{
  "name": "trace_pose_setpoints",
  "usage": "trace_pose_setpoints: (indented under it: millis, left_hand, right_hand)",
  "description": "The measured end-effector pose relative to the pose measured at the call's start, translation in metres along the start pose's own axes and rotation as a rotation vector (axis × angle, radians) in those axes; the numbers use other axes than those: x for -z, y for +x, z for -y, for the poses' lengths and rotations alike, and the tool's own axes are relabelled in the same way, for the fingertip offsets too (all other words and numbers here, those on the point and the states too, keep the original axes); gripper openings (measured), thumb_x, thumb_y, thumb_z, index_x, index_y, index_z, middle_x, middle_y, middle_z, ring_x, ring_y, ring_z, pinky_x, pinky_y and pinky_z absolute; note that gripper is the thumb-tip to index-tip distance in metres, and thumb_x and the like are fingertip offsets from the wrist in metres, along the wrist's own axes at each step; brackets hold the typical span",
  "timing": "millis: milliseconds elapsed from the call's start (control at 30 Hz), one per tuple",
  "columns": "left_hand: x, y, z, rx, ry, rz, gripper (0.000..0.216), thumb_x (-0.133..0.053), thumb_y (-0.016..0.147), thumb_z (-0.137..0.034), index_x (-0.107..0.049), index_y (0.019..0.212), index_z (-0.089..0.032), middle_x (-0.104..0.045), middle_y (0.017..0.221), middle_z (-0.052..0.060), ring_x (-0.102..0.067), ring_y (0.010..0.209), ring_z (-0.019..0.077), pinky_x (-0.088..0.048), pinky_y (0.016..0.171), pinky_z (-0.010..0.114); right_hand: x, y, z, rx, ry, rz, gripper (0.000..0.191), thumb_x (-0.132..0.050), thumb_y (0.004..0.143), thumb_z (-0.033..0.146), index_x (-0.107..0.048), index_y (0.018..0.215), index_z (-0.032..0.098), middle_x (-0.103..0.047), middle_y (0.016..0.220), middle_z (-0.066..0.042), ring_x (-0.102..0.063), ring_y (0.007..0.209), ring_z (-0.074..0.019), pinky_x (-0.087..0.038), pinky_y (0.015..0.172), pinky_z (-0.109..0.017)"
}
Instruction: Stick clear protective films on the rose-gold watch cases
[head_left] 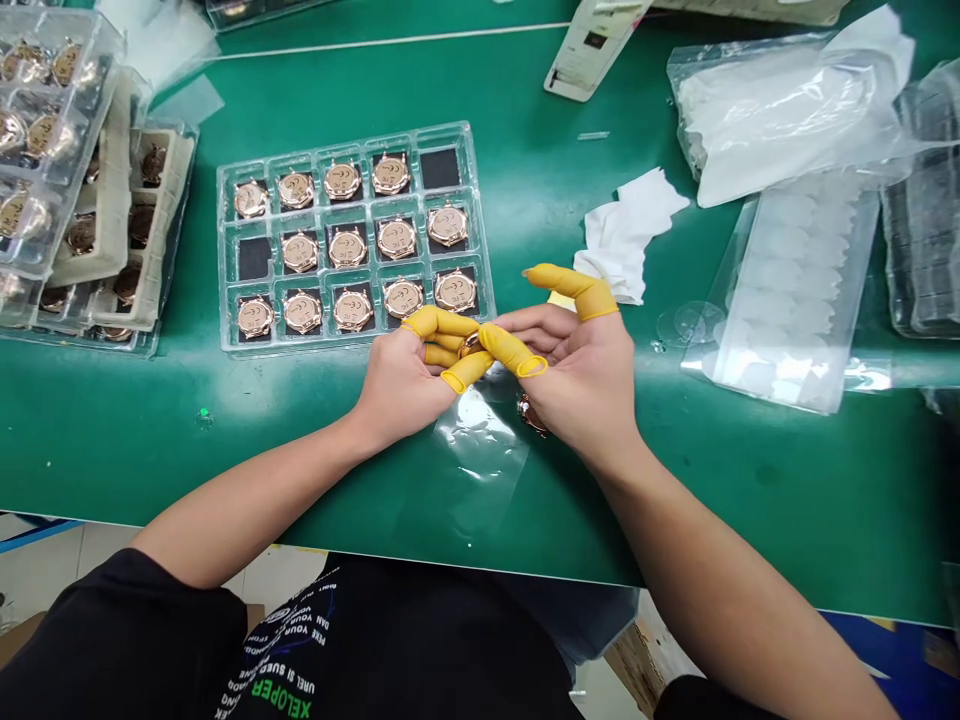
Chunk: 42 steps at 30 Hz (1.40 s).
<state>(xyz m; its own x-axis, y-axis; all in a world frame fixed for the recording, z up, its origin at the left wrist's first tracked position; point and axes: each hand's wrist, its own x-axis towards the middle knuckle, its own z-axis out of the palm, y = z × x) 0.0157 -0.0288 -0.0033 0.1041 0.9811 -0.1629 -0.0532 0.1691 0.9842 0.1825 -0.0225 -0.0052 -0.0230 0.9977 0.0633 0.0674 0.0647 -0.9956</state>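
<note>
My left hand [401,385] and my right hand [581,375] meet above the green workbench [750,480], their fingers in yellow finger cots. Between the fingertips of both hands is a small rose-gold piece [471,345], mostly hidden. One finger of my right hand sticks up and away, touching nothing. A rose-gold watch case [532,415] lies partly under my right hand, on a crumpled clear plastic film [480,460]. Just beyond my hands stands a clear plastic tray [227,270] holding several rose-gold watch cases in three rows, with a couple of bare black pads.
Stacked trays of watch cases [97,200] stand at the far left. A white cloth [626,235] lies right of the tray. Further right are a bag of white material [787,120], a clear packet of white items [795,290] and a dark packed bag [922,220].
</note>
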Motion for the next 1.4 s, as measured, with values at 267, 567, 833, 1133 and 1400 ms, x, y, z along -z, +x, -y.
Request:
trace_pose_setpoints:
  millis: [267, 567, 833, 1133, 1400]
  left_hand:
    - [0.001, 0.004, 0.0, 0.056, -0.043, -0.009, 0.03, -0.088, 0.074, -0.016, -0.072, 0.099, -0.018, -0.075, 0.087, 0.0, -0.074, 0.074, 0.0091, -0.064, 0.07, 0.019]
    - [0.003, 0.008, -0.003, 0.113, -0.14, -0.011, 0.049, -0.089, 0.075, -0.015, -0.067, 0.119, -0.02, -0.069, 0.082, -0.004, -0.075, 0.063, 0.0119, -0.067, 0.065, 0.025]
    - [0.005, 0.01, -0.016, 0.226, -0.202, -0.014, 0.055, -0.09, 0.074, -0.01, -0.067, 0.123, -0.017, -0.066, 0.082, -0.005, -0.079, 0.066, 0.0169, -0.07, 0.067, 0.03]
    - [0.005, 0.008, -0.017, 0.262, -0.223, -0.013, 0.031, -0.081, 0.082, -0.01, -0.075, 0.113, -0.01, -0.08, 0.094, 0.007, -0.079, 0.07, 0.0159, -0.069, 0.067, 0.028]
    - [0.0, 0.006, -0.008, 0.279, -0.253, -0.035, 0.027, -0.079, 0.089, -0.017, -0.079, 0.115, -0.011, -0.081, 0.108, 0.011, -0.079, 0.079, 0.016, -0.07, 0.073, 0.029]
  right_hand:
    - [-0.002, 0.002, -0.006, 0.012, 0.021, -0.009, 0.06, -0.088, 0.082, 0.055, -0.056, 0.128, 0.034, -0.08, 0.09, 0.002, -0.079, 0.083, -0.0216, -0.067, 0.075, -0.038]
    - [0.016, 0.013, -0.005, -0.038, 0.101, -0.192, 0.045, -0.08, 0.089, 0.061, -0.063, 0.116, 0.029, -0.079, 0.09, 0.0, -0.08, 0.078, -0.0215, -0.069, 0.08, -0.043]
    - [0.018, 0.008, -0.003, -0.036, -0.036, -0.085, 0.035, -0.081, 0.09, 0.055, -0.071, 0.11, 0.028, -0.076, 0.086, -0.001, -0.077, 0.075, -0.0189, -0.067, 0.077, -0.038]
    - [0.019, 0.007, 0.01, -0.068, -0.088, -0.097, 0.031, -0.082, 0.087, 0.052, -0.074, 0.099, 0.025, -0.076, 0.082, 0.0, -0.075, 0.07, -0.0167, -0.068, 0.074, -0.035]
    - [0.019, 0.003, 0.011, -0.081, -0.135, -0.095, 0.023, -0.08, 0.086, 0.042, -0.077, 0.096, 0.022, -0.076, 0.082, -0.004, -0.076, 0.071, -0.0213, -0.068, 0.083, -0.048]
